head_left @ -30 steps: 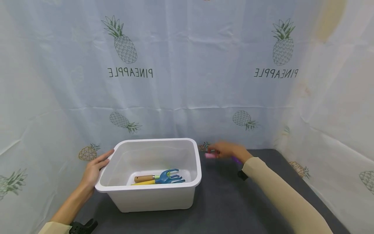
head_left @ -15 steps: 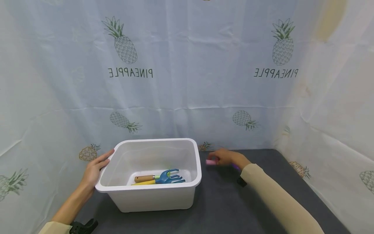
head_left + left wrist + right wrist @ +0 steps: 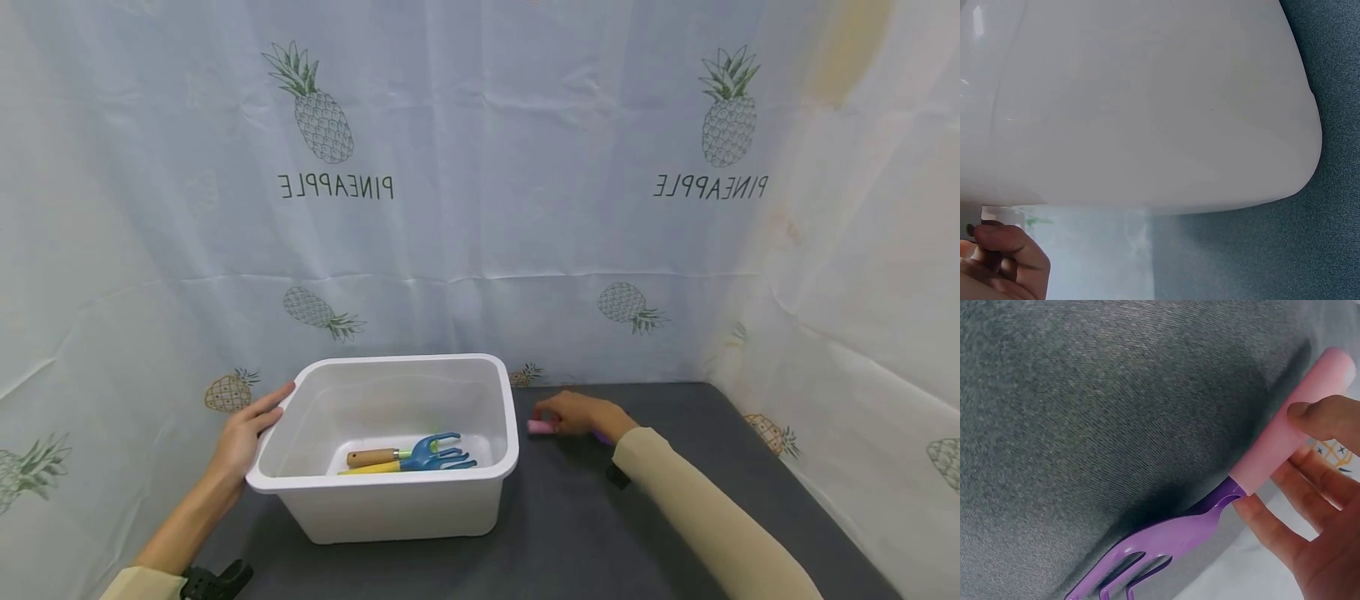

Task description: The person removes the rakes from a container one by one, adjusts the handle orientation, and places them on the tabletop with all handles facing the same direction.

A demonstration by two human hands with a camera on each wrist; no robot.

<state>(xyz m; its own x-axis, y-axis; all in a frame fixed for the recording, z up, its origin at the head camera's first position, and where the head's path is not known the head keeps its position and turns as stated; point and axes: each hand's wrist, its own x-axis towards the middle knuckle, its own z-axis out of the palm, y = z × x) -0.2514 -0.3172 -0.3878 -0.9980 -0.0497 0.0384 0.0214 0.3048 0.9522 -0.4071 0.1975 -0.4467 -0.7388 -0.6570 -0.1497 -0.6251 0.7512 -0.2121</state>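
Note:
In the head view my left hand (image 3: 240, 437) grips the left rim of a white plastic tub (image 3: 397, 512). The left wrist view shows curled fingers at the tub's edge. To the right of the tub, my right hand (image 3: 581, 412) pinches the pink handle of a purple hand rake (image 3: 1172, 534) between thumb and fingers, its tines pointing away from the palm, close over the dark cloth. Inside the tub lie a blue hand rake (image 3: 427, 456) with a yellow handle and a tool with a wooden handle (image 3: 371, 457) and a green part, mostly hidden behind the blue one.
A dark grey cloth (image 3: 570, 533) covers the table. Behind it and along both sides hangs a pale curtain (image 3: 480, 208) with pineapple prints, close to the tub's back and left edge.
My right hand has come slightly nearer to me with the purple rake, lower in the head view. The left hand and the tub have stayed in place.

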